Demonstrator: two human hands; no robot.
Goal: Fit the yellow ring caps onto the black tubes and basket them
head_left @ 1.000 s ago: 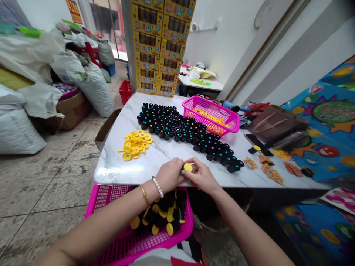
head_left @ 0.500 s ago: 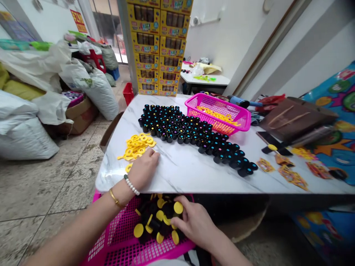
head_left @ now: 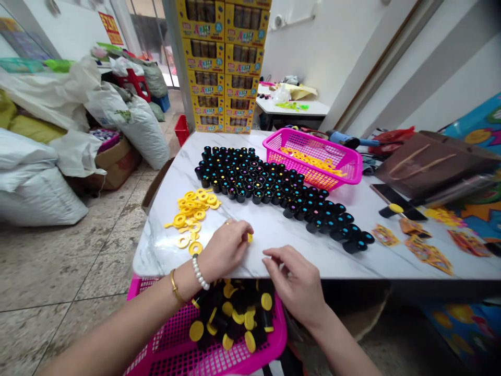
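Observation:
My left hand (head_left: 227, 248), wearing a pearl bracelet and a gold bangle, is closed low over the white tabletop. A bit of a yellow piece (head_left: 250, 237) shows at its fingertips; its remainder is hidden. To its right, at the table's front edge, my right hand (head_left: 295, 282) has curved fingers, thumb and forefinger slightly apart with nothing visible between them. Yellow flat rings with tabs (head_left: 191, 206) lie in a loose pile left of my left hand. Beneath both hands, a pink basket (head_left: 168, 360) holds black cylinders with yellow ends (head_left: 227, 308).
Many black cylinders with coloured dots (head_left: 250, 177) stand packed across the marble-patterned table (head_left: 250, 263). Behind them are a pink basket of yellow rings (head_left: 358, 167) and stacked yellow boxes (head_left: 223, 78). Packets (head_left: 428, 250) and a brown bag (head_left: 422, 162) lie right; sacks (head_left: 133, 122) stand left.
My right hand has risen out of the lower basket to the table edge, away from the cylinders. My left hand has moved right, away from the yellow rings.

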